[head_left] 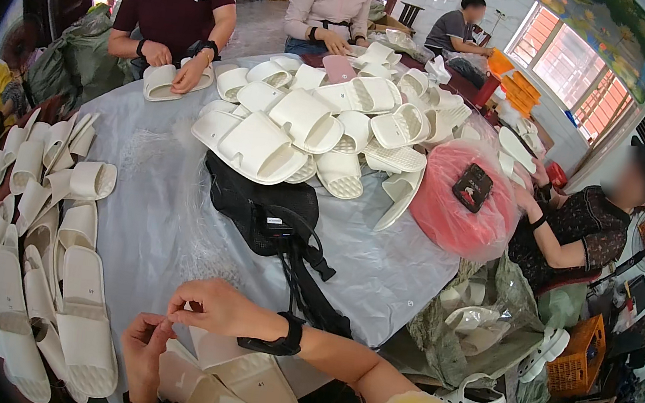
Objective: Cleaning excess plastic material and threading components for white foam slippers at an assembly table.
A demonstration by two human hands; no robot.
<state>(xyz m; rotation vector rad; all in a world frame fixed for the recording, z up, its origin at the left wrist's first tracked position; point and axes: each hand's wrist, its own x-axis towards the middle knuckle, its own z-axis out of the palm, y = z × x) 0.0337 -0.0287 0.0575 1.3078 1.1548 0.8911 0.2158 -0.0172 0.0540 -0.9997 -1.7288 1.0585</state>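
Note:
My left hand point(145, 353) and my right hand point(217, 307) meet at the fingertips above the table's near edge. Both pinch with thumb and fingers. Whatever lies between the fingertips, if anything, is too small to make out. Just below them are several white slippers point(255, 387), partly hidden by my hands and right forearm. To the left of my left hand, rows of white slippers point(85, 333) lie close together along the table's edge.
A large heap of white slippers point(300, 118) covers the far middle of the grey-covered table point(153, 205). In front of it lies a black bag point(257, 210) with straps. A pink plastic bag point(450, 209) carries a dark case point(471, 188). Co-workers sit or stand around, some handling slippers.

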